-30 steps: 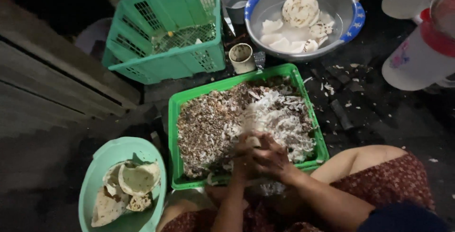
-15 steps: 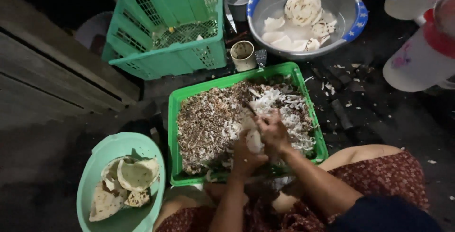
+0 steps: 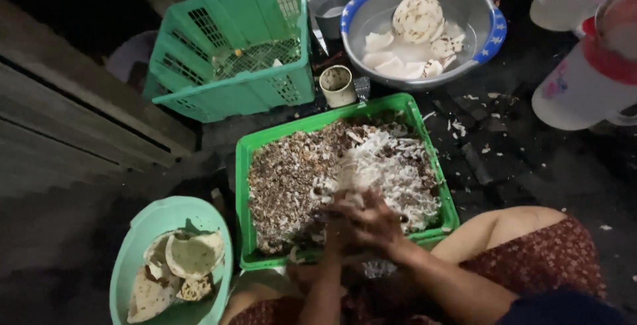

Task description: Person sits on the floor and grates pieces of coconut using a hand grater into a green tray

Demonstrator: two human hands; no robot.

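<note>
Both hands, left hand (image 3: 335, 229) and right hand (image 3: 371, 222), grip clamped on a blurred white coconut piece (image 3: 352, 179); axis unclear

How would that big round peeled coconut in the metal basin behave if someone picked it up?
The round coconut sits in milky water in the metal basin, so it would probably be wet and slippery. Its rounded shape suggests it could roll if set down on flat ground. It looks whole and solid beside the cut white pieces, so likely fairly heavy for its size and stiff.
</note>
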